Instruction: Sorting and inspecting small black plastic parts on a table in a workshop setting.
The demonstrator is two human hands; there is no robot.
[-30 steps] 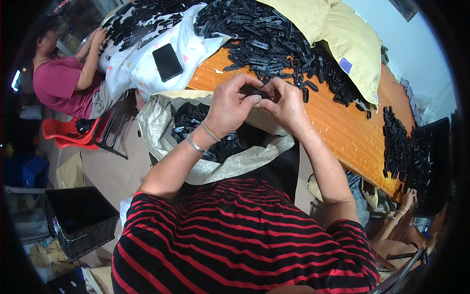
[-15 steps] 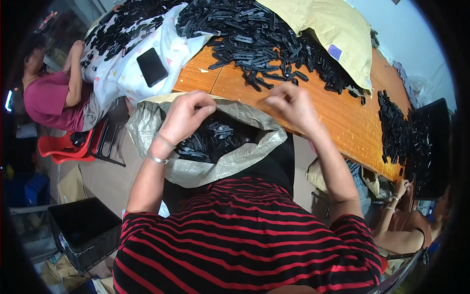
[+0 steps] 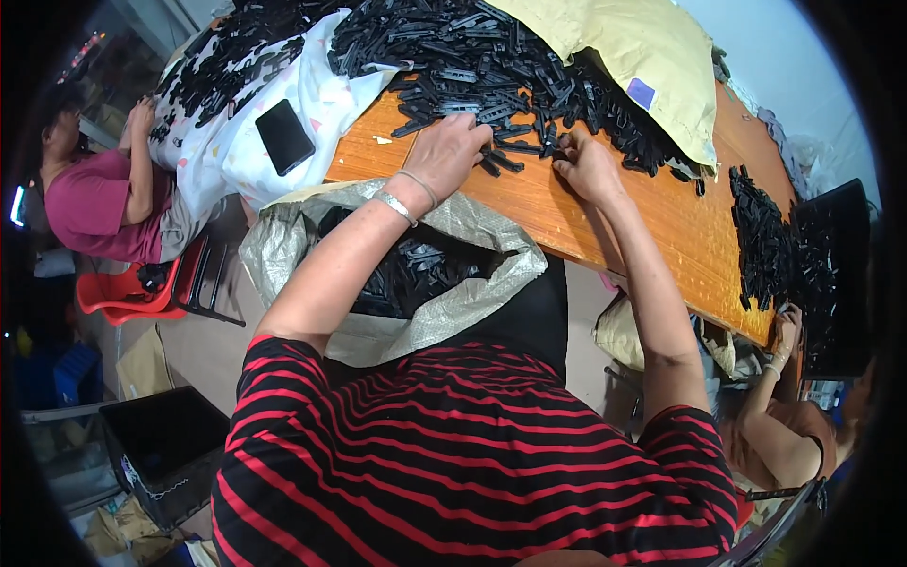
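A large heap of slim black plastic parts covers the far side of the wooden table. My left hand reaches over the sack to the near edge of the heap, its fingers curled down among the parts; what they hold is hidden. A little to the right, my right hand is closed, with thumb and forefinger at a small black plastic part. Below my left forearm, a pale woven sack gapes in my lap, with more black parts inside.
A dark phone lies on a white patterned sheet at left. A yellowish sack rests against the heap. Co-workers sit at left and right. A black crate stands on the floor.
Both hands have moved from above or near the sack toward the heap's near edge. My left hand went up and right; my right hand shifted slightly right and came down onto a part.
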